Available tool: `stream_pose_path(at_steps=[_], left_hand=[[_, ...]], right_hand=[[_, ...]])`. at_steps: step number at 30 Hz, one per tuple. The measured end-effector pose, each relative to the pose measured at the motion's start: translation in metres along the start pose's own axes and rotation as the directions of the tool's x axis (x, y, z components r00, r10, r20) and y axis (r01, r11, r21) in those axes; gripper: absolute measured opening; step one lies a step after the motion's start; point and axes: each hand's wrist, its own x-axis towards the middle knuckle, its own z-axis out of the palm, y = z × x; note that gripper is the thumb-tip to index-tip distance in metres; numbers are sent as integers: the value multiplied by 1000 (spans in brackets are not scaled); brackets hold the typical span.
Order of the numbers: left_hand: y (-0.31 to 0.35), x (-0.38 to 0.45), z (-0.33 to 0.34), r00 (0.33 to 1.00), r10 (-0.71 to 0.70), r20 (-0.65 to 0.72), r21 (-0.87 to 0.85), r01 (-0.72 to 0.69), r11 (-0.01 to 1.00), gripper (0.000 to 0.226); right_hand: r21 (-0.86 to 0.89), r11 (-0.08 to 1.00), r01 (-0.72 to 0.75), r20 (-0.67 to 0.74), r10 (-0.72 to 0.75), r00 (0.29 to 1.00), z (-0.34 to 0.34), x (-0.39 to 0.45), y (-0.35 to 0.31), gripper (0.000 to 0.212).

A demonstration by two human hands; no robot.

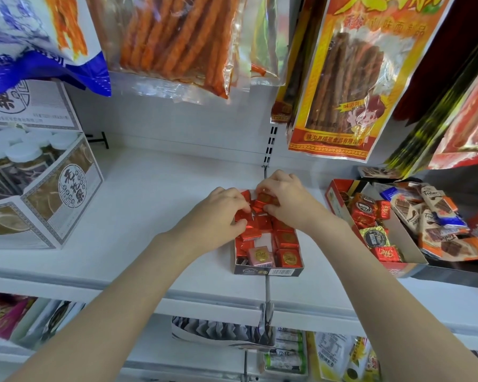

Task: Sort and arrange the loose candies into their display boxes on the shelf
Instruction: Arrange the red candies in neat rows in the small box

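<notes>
A small dark display box [268, 271] stands on the white shelf, filled with square red foil candies [287, 238] and one pink candy [260, 255]. Both hands work at the far end of the box. My left hand [221, 213] pinches red candies at the box's left side. My right hand [284, 197] grips red candies [265, 201] over the far end. To the right, a red display box [335, 201] holds mixed red, gold and green candies [370, 224].
A grey box of white-capped jars [39, 188] stands at the left. Brown, orange and blue chocolate packets [431, 216] fill a tray at the right. Snack bags [177, 37] hang overhead, close above the shelf. A metal divider [267, 288] runs under the box.
</notes>
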Motion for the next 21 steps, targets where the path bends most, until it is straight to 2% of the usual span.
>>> stream_pose_path(at_steps=[5, 8, 12, 14, 17, 21], left_hand=[[-1, 1, 1, 1000, 0, -6, -23, 0, 1000, 29], [-2, 1, 2, 1000, 2, -2, -20, -2, 1000, 29], [-1, 1, 1, 1000, 2, -1, -21, -2, 1000, 30], [1, 3, 1, 1000, -7, -14, 5, 7, 1000, 31], [3, 8, 3, 999, -21, -49, 81, 25, 996, 34], [7, 15, 6, 991, -5, -133, 47, 11, 999, 35]], right_hand=[[23, 1000, -13, -80, 15, 997, 5, 2, 3, 31], [68, 996, -66, -153, 75, 985, 8, 1, 5, 31], [34, 990, -133, -227, 138, 964, 13, -1, 9, 34], [50, 989, -140, -227, 148, 963, 13, -2, 11, 35], [172, 974, -149, -214, 184, 959, 5, -4, 17, 27], [246, 962, -119, -169, 163, 972, -13, -12, 31, 21]])
